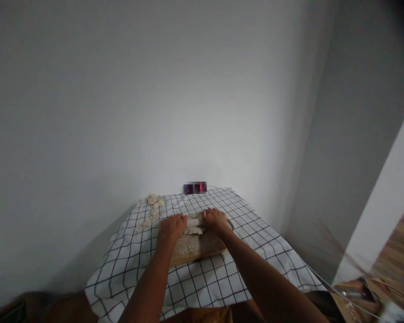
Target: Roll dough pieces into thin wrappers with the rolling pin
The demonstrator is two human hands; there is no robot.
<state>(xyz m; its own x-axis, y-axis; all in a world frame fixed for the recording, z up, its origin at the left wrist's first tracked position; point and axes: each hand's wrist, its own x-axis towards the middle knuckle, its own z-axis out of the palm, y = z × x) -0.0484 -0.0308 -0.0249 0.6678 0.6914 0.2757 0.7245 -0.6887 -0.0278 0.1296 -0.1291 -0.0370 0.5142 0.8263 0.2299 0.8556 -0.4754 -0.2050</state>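
On a wooden board dusted with what looks like flour, both of my hands grip a pale rolling pin. My left hand is closed around its left end. Around the right end, the fingers of my right hand are wrapped as well. A flattened piece of pale dough shows on the board just in front of the pin, between the hands. Part of the pin and of the dough is hidden by the hands.
A white tablecloth with dark grid lines covers the table. Dough scraps lie at its back left. A dark, blurred-out object leans by the wall. Cluttered items sit at lower right.
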